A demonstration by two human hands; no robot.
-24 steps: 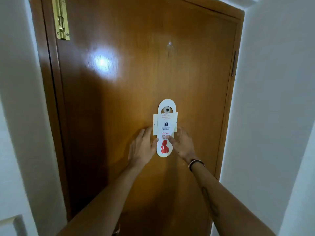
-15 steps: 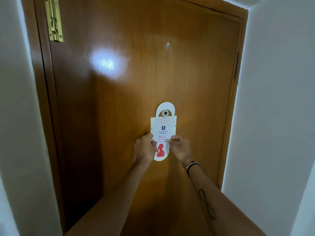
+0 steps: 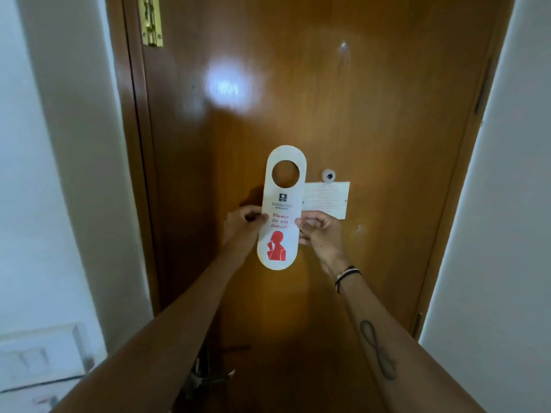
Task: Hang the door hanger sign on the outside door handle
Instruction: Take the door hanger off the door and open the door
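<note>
At the centre of the frame, a white door hanger sign (image 3: pixel 281 207) with red "Please do not disturb" lettering and a red figure is held upright in front of a brown wooden door (image 3: pixel 372 120), its round hole empty. The left hand (image 3: pixel 243 231) pinches its left edge and the right hand (image 3: pixel 320 231) pinches its right edge, each grip pressed on the card. Just right of the sign, a small peephole (image 3: pixel 328 176) sits above a pale notice (image 3: pixel 326 199) fixed to the door.
</note>
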